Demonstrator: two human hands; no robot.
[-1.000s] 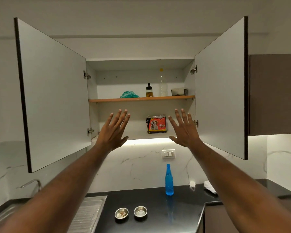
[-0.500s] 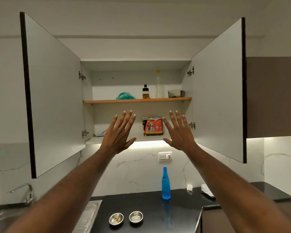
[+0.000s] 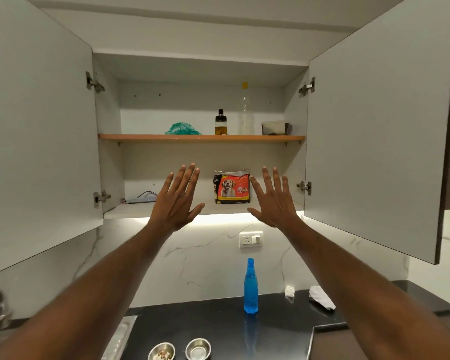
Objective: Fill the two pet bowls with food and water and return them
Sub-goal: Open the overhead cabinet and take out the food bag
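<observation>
Orange dog food bag (image 3: 232, 187) stands upright on the lower cabinet shelf (image 3: 130, 211), between the raised left hand (image 3: 177, 197) and right hand (image 3: 273, 198). Both hands are spread flat and empty, apparently positioned to grasp it. Two steel pet bowls (image 3: 179, 350) rest on the black tabletop (image 3: 276, 331) below, one containing some kibble.

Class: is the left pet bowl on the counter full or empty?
Partly filled: the left bowl holds some kibble; the right bowl looks empty.
</observation>
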